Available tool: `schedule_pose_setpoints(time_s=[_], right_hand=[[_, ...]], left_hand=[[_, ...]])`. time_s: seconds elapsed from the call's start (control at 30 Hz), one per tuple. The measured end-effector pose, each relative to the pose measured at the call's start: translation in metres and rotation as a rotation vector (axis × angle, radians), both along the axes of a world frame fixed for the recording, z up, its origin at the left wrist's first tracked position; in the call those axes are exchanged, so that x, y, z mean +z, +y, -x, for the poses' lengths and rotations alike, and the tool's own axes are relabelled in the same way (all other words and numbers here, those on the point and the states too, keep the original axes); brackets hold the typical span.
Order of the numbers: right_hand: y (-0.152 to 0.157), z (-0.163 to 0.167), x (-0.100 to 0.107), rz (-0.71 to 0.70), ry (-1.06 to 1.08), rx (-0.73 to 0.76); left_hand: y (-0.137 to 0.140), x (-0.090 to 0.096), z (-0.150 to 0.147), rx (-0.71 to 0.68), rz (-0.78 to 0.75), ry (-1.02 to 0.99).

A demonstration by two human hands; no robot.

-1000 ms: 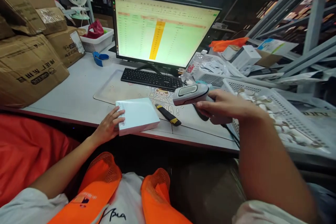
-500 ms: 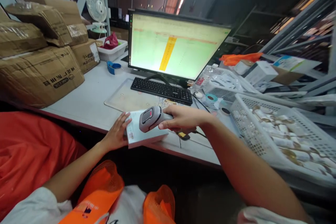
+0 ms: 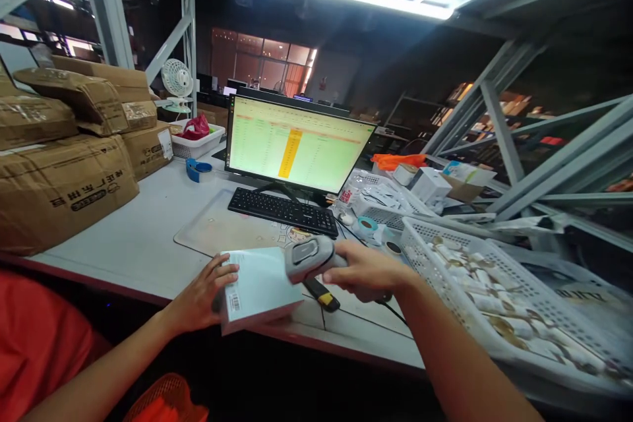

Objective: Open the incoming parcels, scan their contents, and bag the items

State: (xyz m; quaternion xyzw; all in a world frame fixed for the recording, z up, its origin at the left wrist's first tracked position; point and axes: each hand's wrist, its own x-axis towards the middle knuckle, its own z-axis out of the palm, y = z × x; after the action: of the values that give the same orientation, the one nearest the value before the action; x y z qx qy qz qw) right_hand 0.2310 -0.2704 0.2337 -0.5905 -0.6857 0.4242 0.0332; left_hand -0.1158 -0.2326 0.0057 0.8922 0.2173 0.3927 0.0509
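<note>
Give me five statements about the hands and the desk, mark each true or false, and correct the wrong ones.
1. The right hand holds a scanner. True.
2. The left hand holds a bottle. False: it touches the pale box.
3. The knife lies left of the box. False: it lies right of it.
4. The keyboard sits in front of the screen. True.
5. The screen is dark. False: it is lit.
</note>
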Motion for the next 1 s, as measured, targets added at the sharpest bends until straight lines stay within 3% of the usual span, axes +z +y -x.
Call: schedule_pose_setpoints(time_s=[0.1,0.2,0.4,0.5,0.57,0.63,0.73,0.8,0.87,0.93,1.0], right_hand=[[0.006,0.034,0.013,0.080,-0.074,0.227],[0.017,0.056,0.014,0.048,-0.106,0.406],[0.020,0.056,0.016,0.057,-0.132,0.412],[0.019,0.039,0.006,0.046,-0.085,0.291],[0.024,0.020,-0.013,-0.105,-0.058,0.152],[0.034,-0.003,-0.042,-0.323,-0.127,-0.039],[0.047,-0.035,-0.096,-0.529,-0.469,-0.391],[0.048,-0.048,-0.128,-0.529,-0.650,-0.563],[0.046,-0.055,-0.150,-0.490,-0.710,-0.625],[0.044,-0.059,-0.156,-0.456,-0.734,-0.634],[0.052,-0.062,-0.150,-0.452,-0.756,-0.636]], left_hand=[[-0.003,0.007,-0.007,-0.029,-0.055,0.023],[-0.003,0.012,-0.008,-0.042,-0.081,0.038],[-0.002,0.008,-0.006,-0.022,-0.058,0.048],[-0.003,0.005,-0.005,-0.007,-0.027,-0.003],[-0.003,0.003,-0.002,0.052,0.064,-0.090],[-0.002,0.002,0.003,0.190,0.252,-0.207],[0.003,0.000,0.010,0.378,0.616,-0.348],[0.006,-0.001,0.012,0.432,0.769,-0.368],[0.009,-0.002,0.010,0.471,0.827,-0.338],[0.010,-0.002,0.008,0.496,0.845,-0.310],[0.011,-0.003,0.005,0.512,0.852,-0.295]])
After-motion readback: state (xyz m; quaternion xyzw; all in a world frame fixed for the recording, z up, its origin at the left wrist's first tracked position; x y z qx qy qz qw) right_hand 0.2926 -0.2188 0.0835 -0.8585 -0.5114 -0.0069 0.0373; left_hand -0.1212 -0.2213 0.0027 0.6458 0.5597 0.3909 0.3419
